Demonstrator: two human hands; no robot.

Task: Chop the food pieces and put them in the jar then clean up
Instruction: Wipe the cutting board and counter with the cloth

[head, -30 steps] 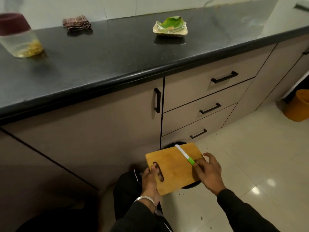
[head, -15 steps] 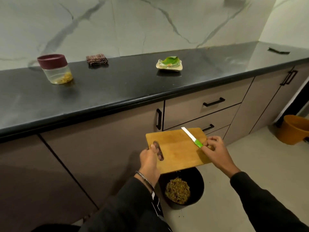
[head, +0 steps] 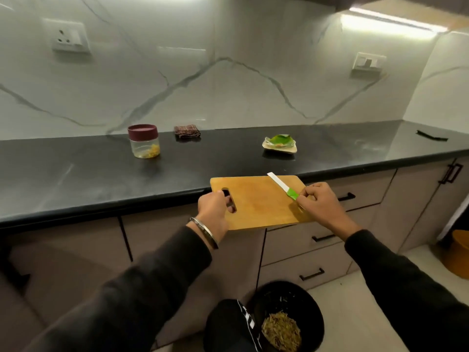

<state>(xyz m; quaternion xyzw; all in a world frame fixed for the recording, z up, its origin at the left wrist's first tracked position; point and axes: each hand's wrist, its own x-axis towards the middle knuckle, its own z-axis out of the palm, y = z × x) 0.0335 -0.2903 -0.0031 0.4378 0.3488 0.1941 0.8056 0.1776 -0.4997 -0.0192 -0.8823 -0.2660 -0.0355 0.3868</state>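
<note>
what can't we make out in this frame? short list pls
Head view only:
- Right hand fingers under the cutting board: hidden by the board.
- Knife handle end: covered by the right hand.
- Left hand fingertips: hidden in the board's slot.
- Jar contents: too small to identify.
- Bin near rim: hidden by the person's knee.
- Orange bucket: cut off by the right edge.

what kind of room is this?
Most likely a home kitchen: a black counter over drawers, a marble-look backsplash with wall sockets, and a cutting board with a knife held above a bin.
</note>
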